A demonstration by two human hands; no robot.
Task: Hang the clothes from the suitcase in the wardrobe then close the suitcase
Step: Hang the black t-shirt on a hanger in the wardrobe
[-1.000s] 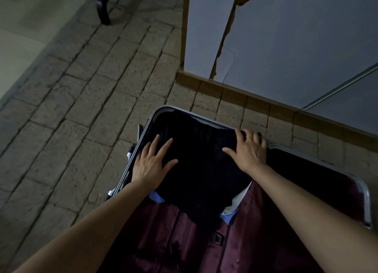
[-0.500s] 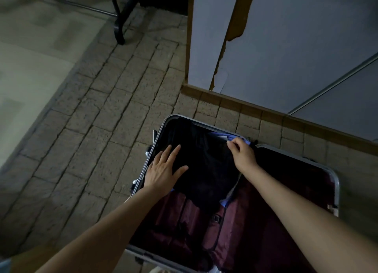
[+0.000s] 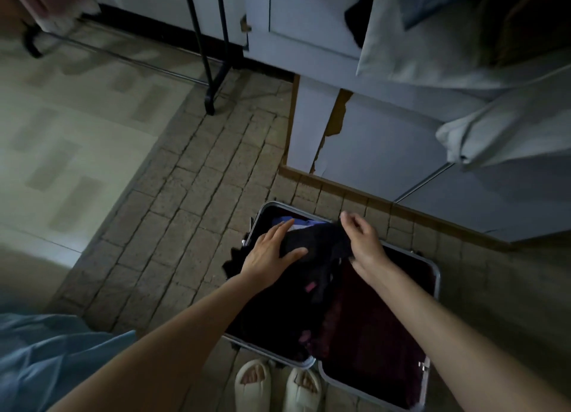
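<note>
Suitcase (image 3: 431,275) lies open on brick floor, near wardrobe (image 3: 386,152). Black garment (image 3: 318,241) lifted over its far-left half. Left hand (image 3: 272,252) grips garment w/ thumb under, fingers straight on top; right hand (image 3: 363,241) pinches its right edge, fingers curled.

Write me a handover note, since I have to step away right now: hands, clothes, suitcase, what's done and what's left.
Left hand: grips the dark fabric garment, thumb under, fingers on top.
Right hand: pinches the same garment's far edge.
Garment is lifted just above the open silver-rimmed suitcase with maroon lining on the floor; blue clothing lies inside it.
Done: nothing visibly hung.
Left: hang the clothes, close the suitcase.
</note>
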